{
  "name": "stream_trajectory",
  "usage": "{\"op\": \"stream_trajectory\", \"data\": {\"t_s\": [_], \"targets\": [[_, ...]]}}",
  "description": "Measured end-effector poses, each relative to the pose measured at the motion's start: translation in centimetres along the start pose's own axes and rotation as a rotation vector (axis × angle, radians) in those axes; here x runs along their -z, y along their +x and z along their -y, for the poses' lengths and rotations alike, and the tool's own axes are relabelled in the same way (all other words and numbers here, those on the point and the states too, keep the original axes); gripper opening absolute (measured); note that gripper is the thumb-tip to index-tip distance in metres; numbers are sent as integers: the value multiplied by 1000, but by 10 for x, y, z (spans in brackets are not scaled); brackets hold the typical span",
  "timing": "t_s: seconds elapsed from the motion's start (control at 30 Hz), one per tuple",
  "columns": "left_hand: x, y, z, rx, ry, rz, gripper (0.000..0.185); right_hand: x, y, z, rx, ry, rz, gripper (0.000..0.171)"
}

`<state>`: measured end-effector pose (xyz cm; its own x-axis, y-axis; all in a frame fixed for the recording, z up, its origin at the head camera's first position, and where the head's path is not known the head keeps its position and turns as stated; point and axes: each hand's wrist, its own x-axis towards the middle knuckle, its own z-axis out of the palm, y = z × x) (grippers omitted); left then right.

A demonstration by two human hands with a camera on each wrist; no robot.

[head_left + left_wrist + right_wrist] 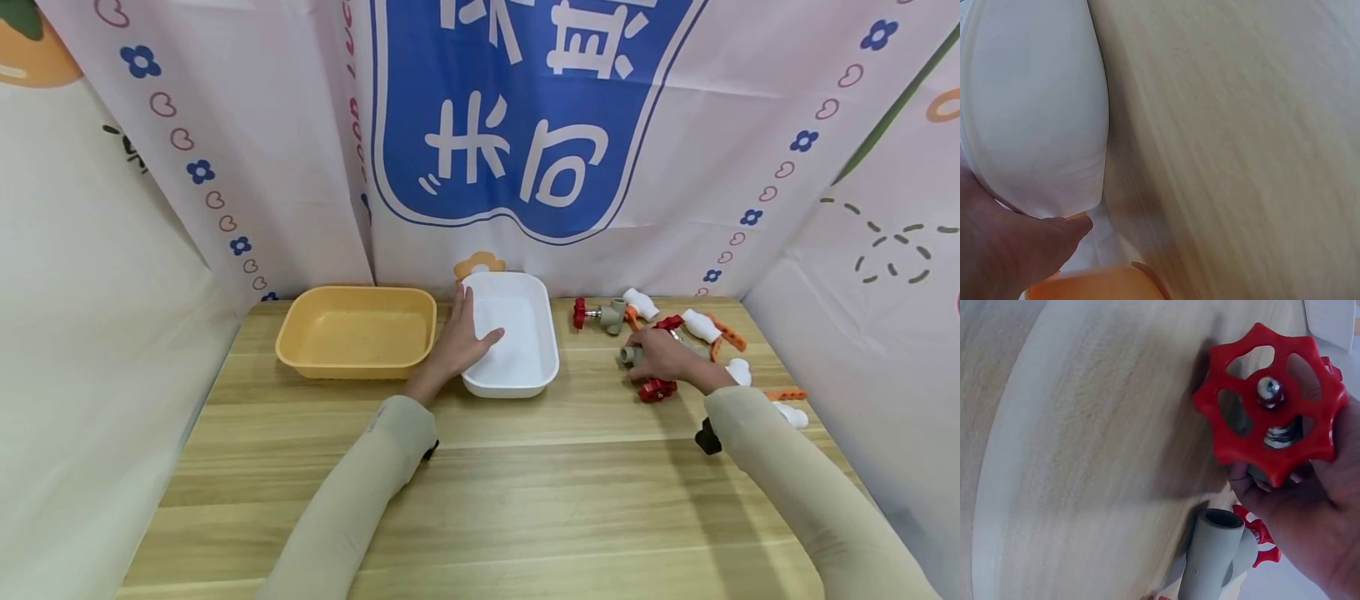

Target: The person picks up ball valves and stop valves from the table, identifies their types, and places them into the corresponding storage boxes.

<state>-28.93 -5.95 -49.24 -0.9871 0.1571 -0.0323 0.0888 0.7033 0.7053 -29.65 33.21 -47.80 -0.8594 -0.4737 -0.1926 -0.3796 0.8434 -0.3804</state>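
**Left hand (459, 342) holds a white tray (517, 333); right hand (666, 354) grasps a red-wheeled valve (657, 390)**

Both arms reach forward over the wooden table (525, 492) in pale sleeves (780, 467), spread well apart. The left forearm slants inward, and its hand lies at the tray's left wall. The thumb is stretched out over the tray's inside, while the fingers point away from the body along the wall and, in the left wrist view, reach down its outer side. That grip pinches the wall between thumb and fingers. A yellow tray (356, 329) stands just to the left, near the back edge.

The right forearm angles inward from the lower right, the hand bent palm down over the parts at the right side of the table. Its grip is clasped round the grey body of the valve, fingers curled beneath the wheel, which faces the person. A second grey valve (1207, 562) lies close to this hand, and a third valve (613, 317) lies behind it, towards the white tray. White fittings (702, 326) and orange pieces (727, 332) are scattered about the right wrist and beyond.
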Motion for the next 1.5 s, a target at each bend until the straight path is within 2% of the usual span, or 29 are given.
{"op": "stream_trajectory", "data": {"t_s": [0.33, 0.6, 0.9, 1.27, 1.5], "targets": [[-3, 1, 0, 18, 9, 5, 109, -3, 0, 1, -8, 8, -49, 40], [-4, 1, -1, 6, 11, -5, 104, 2, 1, 9, 62, -49, -160, 41], [-2, -1, -3, 46, -15, 0, 91, 15, 9, 28, 87, -44, -169, 36], [1, -3, -1, -14, -15, -3, 76, 27, 22, 60, 198, -57, -223, 28], [3, -5, 0, -27, -9, 1, 72, 33, 32, 76, 240, -58, -244, 20]]}}
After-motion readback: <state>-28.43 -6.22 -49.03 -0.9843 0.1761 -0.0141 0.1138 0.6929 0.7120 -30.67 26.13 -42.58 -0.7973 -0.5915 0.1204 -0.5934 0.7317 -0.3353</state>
